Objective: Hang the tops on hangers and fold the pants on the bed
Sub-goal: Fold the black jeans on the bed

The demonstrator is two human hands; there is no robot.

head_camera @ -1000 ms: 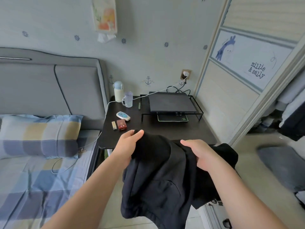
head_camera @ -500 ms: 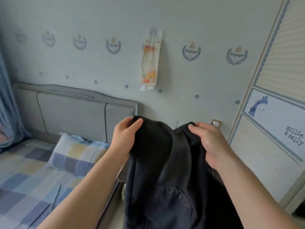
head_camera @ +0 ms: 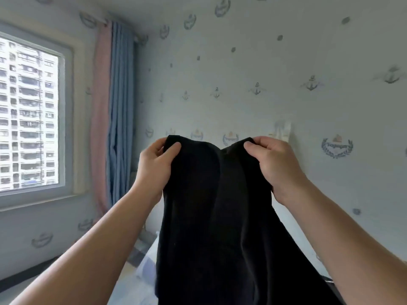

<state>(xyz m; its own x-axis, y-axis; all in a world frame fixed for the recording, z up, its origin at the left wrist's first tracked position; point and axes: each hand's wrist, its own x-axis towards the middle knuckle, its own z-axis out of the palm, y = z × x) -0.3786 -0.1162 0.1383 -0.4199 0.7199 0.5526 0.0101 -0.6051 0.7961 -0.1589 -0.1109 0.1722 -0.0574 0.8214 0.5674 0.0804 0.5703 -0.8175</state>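
Black garment (head_camera: 215,216), held up in mid-air by its top edge, in front of a pale wall (head_camera: 264,62). Hangs from both hands in long loose folds and runs out of the bottom of the view. Sags in a shallow dip along the top edge between the two grips. Too dark and bunched to tell a top from pants.

Left hand (head_camera: 154,166), at the garment's upper left corner: pinches the fabric, thumb pressed on the near side, fingers curled behind the edge. Right hand (head_camera: 275,166), at the garment's upper right corner: clamps the fabric the same way, thumb on the near side, knuckles bent over the top. Hands apart and level with each other, one corner each.

Left of the garment: a blue curtain (head_camera: 120,111) drawn to the side, a pink curtain (head_camera: 100,111) just beyond it, then a window (head_camera: 28,111) looking out on a high-rise block.

Behind and above the garment: wallpaper with small anchors and crests. To the garment's right: one wreath emblem (head_camera: 337,146).

Just behind the garment's upper right corner: a pale hanging thing (head_camera: 283,128) on the wall, too blurred to identify.

Below the garment's left side: a strip of bed (head_camera: 132,289) in pale blue bedding, partly hidden by the fabric.
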